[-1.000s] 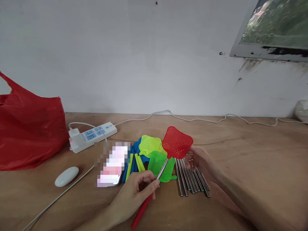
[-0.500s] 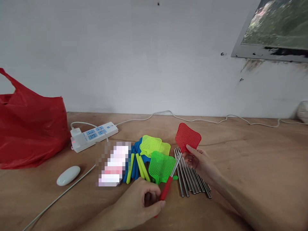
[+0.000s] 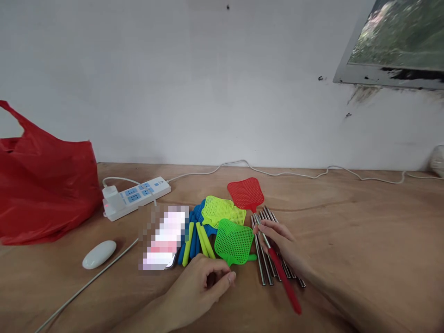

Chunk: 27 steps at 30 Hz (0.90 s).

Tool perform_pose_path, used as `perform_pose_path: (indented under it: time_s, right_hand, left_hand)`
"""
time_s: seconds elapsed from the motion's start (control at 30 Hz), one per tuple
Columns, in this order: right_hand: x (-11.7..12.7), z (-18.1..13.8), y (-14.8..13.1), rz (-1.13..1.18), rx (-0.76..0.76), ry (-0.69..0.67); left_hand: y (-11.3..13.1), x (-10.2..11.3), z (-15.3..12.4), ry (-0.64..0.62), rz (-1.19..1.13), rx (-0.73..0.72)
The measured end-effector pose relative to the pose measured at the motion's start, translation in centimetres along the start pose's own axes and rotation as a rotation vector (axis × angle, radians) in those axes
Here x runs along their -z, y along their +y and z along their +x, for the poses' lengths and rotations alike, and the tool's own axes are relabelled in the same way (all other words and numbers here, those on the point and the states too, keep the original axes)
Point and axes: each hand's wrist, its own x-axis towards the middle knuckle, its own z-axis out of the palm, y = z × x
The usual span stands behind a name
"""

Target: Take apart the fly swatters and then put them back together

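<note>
My right hand (image 3: pixel 282 240) grips a red fly swatter by its metal rod. The swatter's mesh head (image 3: pixel 246 193) points up and left, while its red handle (image 3: pixel 285 282) slants down to the right. Beneath it lies a bundle of metal rods (image 3: pixel 262 266). My left hand (image 3: pixel 199 289) is curled, thumb and index tips close together, with nothing in it. Just beyond that hand are a green swatter head (image 3: pixel 234 241), yellow-green swatter heads (image 3: pixel 219 210), yellow-green handles (image 3: pixel 187 245) and blue handles (image 3: pixel 193 252). Blue swatter heads are mostly covered by the yellow-green ones.
A blurred-out phone with a lit screen (image 3: pixel 165 238) lies left of the handles. Further left are a white mouse-shaped object (image 3: pixel 99 255), a power strip (image 3: pixel 138 196) with a plug, and a red plastic bag (image 3: pixel 48 185). A white cable (image 3: pixel 284 174) runs along the wall.
The red swatter's handle has left my left hand and swung right. Its head has moved left, tilting the other way. My right hand now holds the rod lower; my left hand stays in place.
</note>
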Motion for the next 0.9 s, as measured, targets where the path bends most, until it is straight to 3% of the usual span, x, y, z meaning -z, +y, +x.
perform_pose_path:
  time_s: [0.13,0.2,0.3,0.37,0.57,0.9]
  right_hand:
    - [1.6,0.8,-0.1,-0.471,0.199,0.099]
    - [2.7,1.1,-0.7,-0.807,0.265,0.221]
    - [4.4,1.2,-2.1,-1.284,0.157,0.457]
    - [5.4,1.1,-2.7,-1.467,0.061,0.512]
    - [7.1,1.2,-1.5,-1.531,-0.145,0.427]
    - [6.9,1.5,-1.0,-1.518,-0.109,0.356]
  left_hand:
    - [-0.4,-0.1,0.1,0.005,0.020,-0.032]
    - [-0.6,-0.1,0.1,-0.003,0.035,-0.045]
    - [-0.9,-0.2,0.1,0.004,0.072,-0.063]
    - [-1.0,-0.3,0.0,0.005,0.093,-0.074]
    - [-1.1,-0.4,0.0,-0.007,0.136,-0.085]
    - [-1.0,-0.4,0.1,-0.031,0.133,-0.071]
